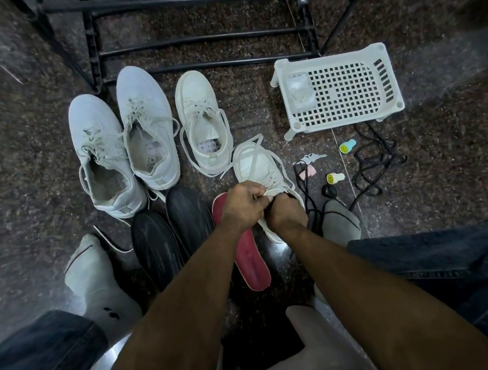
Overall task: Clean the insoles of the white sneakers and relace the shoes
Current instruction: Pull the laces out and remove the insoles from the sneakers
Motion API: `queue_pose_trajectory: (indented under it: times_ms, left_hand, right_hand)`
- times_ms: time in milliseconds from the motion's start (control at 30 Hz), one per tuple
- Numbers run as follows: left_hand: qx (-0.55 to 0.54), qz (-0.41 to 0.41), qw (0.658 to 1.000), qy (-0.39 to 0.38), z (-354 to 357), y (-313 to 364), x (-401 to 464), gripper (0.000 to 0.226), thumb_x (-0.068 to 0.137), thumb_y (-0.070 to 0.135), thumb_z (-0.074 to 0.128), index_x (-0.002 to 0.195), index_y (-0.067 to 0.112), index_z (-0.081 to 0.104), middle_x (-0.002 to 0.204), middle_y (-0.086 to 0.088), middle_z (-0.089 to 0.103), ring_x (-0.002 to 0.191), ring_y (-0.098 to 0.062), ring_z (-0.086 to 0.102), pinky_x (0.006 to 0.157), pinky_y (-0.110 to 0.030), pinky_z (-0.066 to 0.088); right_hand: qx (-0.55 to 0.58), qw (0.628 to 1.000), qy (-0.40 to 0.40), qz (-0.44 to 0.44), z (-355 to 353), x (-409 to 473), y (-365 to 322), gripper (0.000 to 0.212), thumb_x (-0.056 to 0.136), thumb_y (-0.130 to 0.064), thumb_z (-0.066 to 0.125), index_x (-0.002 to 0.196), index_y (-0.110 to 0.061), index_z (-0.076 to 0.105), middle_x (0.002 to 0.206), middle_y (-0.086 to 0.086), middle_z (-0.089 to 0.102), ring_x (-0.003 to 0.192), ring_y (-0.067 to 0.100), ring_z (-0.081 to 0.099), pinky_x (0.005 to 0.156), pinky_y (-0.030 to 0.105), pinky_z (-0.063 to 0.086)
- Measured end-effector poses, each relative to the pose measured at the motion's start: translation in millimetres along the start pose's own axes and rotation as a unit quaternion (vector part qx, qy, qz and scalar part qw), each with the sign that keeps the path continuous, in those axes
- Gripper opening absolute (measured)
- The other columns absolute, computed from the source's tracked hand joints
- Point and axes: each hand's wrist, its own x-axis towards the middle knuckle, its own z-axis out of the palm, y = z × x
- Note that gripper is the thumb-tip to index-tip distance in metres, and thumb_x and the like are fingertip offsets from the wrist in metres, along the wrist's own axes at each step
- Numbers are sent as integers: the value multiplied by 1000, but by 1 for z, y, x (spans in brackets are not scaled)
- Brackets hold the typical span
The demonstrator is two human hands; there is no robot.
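Speckled dark stone floor (454, 188) ran under everything, with a black metal rack (202, 39) standing at the far side. Three white sneakers (148, 129) sat in a row before the rack; a white plastic basket (339, 91) lay to their right, above tangled black laces (373, 164). Two black insoles (174, 234) and a red insole (247, 258) lay near the forearms. Both the left hand (244, 206) and right hand (285, 213), fingers curled, pinched the lace at the fourth white sneaker (260, 164), partly hiding its opening.
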Motion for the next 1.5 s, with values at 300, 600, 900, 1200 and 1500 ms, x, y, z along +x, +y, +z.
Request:
queue_pose_trajectory:
  times_ms: [300,600,900,1200,1500]
  left_hand:
    - [-18,2,1000,23,4,-1,-8,14,82,13,75,94,5,76,109,-2,69,100,-15,63,93,-30,49]
    - [9,-31,999,39,6,7,-9,23,84,18,75,103,6,75,116,-1,69,107,-15,63,96,-27,48]
    - [-31,-95,995,27,9,21,-17,29,82,16,77,109,7,72,121,-2,66,106,-16,62,100,-31,47]
    - [-326,-191,918,116,-9,32,-58,40,96,41,54,117,9,66,119,-4,66,111,-21,59,102,-42,43]
    - [-365,-210,894,154,-8,33,-76,11,92,10,61,102,11,67,99,-10,70,73,-21,65,68,-39,57]
  right_hand:
    - [160,985,53,-27,-13,-6,19,22,83,-13,60,97,-16,76,101,10,73,94,27,65,80,28,51]
    - [250,968,-14,14,-49,-8,40,12,76,-3,66,75,-11,74,67,5,69,53,14,60,50,27,50]
    - [14,979,-203,-13,-151,-26,24,2,77,-4,64,78,-4,63,54,3,47,41,12,37,42,22,28]
    - [-11,983,-165,-85,-215,-49,12,12,83,-8,55,88,-3,64,47,-1,44,36,10,34,36,17,27]
    - [213,958,-183,-51,-67,-48,41,14,90,-20,64,84,-7,64,69,14,67,41,19,55,37,22,41]
